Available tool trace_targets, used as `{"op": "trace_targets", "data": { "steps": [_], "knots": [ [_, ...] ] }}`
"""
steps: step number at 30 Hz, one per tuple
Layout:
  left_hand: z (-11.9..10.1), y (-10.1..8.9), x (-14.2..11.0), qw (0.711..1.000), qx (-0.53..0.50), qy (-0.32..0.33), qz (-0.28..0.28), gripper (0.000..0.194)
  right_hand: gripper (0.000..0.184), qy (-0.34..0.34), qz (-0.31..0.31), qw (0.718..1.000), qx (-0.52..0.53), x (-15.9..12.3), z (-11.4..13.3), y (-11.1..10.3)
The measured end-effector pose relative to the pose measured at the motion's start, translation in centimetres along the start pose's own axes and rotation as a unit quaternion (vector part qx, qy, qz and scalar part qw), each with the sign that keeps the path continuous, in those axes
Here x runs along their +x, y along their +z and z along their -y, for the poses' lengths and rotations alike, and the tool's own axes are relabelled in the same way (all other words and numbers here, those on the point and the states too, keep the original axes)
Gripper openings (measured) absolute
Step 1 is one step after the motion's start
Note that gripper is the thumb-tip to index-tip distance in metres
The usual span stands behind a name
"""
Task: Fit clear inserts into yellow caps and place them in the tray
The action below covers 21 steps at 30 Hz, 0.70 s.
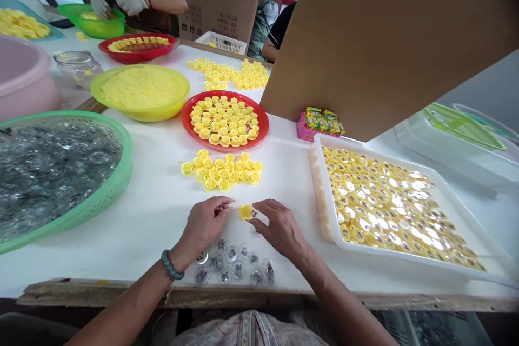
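My left hand (pixel 208 221) has its fingertips pinched together just left of a small yellow plastic cup (pixel 245 212). Whatever they hold, if anything, is too small to make out. My right hand (pixel 279 227) is closed with thumb and forefinger on a clear round cap (pixel 254 214) with a dark print, right against the yellow cup. Below my hands lie several loose clear round caps (pixel 238 269) with dark prints. Beyond them, several yellow cups (pixel 221 172) are grouped on the white table (pixel 158 227).
A green basket (pixel 126 154) of clear caps stands left. At right is a white tray (pixel 320 200) of capped yellow pieces. Ahead are a red plate (pixel 264 127) of cups, a yellow bowl (pixel 178 105) and a cardboard panel (pixel 365 38). A co-worker's gloved hand (pixel 132 1) is far left.
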<state>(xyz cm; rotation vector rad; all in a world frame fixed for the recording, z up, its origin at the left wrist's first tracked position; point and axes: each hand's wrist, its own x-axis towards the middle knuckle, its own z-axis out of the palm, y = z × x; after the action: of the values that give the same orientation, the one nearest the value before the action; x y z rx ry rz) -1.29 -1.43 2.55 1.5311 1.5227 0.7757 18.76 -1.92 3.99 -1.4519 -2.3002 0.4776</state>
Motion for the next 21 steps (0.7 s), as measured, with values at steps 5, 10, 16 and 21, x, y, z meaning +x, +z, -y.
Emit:
{"op": "trace_targets", "data": {
  "steps": [5,10,16,21],
  "knots": [
    [0.3,0.8,1.0,0.998,0.029,0.034,0.050,0.024,0.019,-0.020,0.047,0.998,-0.033,0.9,0.3,0.1],
    [0.3,1.9,1.3,0.994,-0.009,0.056,0.090,0.023,0.016,-0.034,0.061,0.996,-0.050,1.4,0.3,0.4],
    [0.6,2.3,1.2,0.995,-0.038,0.033,0.081,0.024,0.009,-0.041,0.075,0.995,-0.058,2.0,0.1,0.5],
    [0.7,2.4,1.2,0.996,-0.049,0.038,0.068,0.023,0.011,-0.025,0.085,0.995,-0.037,2.3,0.0,0.4]
  ]
}}
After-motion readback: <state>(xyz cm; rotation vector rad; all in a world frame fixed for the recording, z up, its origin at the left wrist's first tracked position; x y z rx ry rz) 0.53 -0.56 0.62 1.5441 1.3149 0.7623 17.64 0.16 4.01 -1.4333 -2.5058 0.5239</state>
